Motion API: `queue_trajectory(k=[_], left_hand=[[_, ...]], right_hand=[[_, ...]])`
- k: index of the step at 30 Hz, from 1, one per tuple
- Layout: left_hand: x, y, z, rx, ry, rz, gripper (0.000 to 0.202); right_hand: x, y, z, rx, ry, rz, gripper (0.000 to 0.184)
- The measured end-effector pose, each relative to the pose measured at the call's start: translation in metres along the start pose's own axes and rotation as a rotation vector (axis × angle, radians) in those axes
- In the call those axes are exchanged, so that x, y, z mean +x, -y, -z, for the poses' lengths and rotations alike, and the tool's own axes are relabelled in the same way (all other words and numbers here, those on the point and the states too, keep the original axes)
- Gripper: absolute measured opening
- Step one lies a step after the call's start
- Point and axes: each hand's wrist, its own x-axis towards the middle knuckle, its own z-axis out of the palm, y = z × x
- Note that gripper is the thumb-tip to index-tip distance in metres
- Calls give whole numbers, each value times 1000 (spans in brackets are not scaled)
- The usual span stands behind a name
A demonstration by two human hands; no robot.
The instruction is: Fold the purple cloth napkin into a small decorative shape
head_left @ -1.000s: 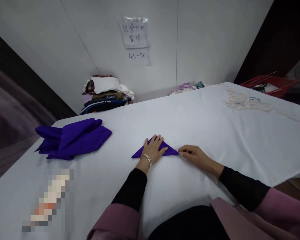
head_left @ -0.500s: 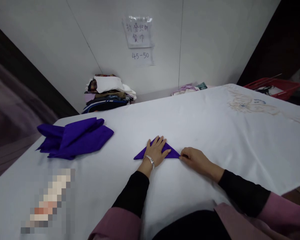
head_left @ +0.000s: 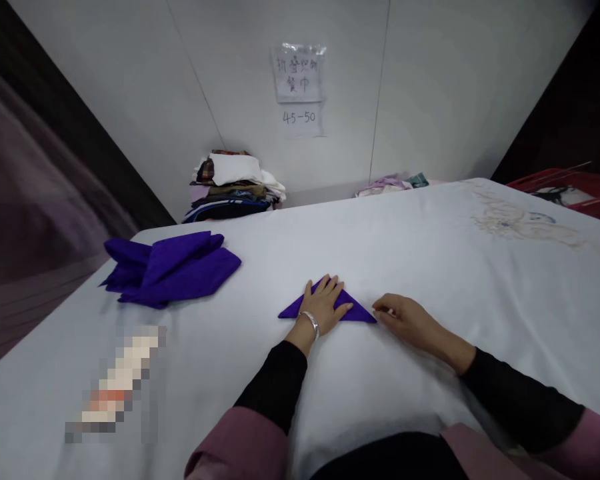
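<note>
A small purple cloth folded into a triangle lies on the white tablecloth in front of me. My left hand rests flat on it with fingers spread, a silver bangle on the wrist. My right hand lies on the tablecloth just right of the triangle's right tip, fingers curled loosely with the fingertips close to the cloth; it holds nothing that I can see.
A heap of purple cloths sits at the table's far left. A stack of folded fabrics stands by the wall, with more cloth further right. A red basket is at the far right. A pixelated object lies near left.
My right hand has let the triangle's right tip go and drawn slightly away from it. My left hand stays flat on the cloth. The view shifted a little.
</note>
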Motion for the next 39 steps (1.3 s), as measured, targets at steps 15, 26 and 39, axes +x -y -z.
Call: queue_trajectory(k=[15,26,39], left_hand=[[5,3,-10,99,62,-44,64],[0,2,-5,52,17,13,57],[-17,40,9,30,-4,394,58]], right_hand=[[50,41,-58,-207,78,495,84],[55,27,-69,-116,18,503,88],[54,22,-84,-343,84,367,88]])
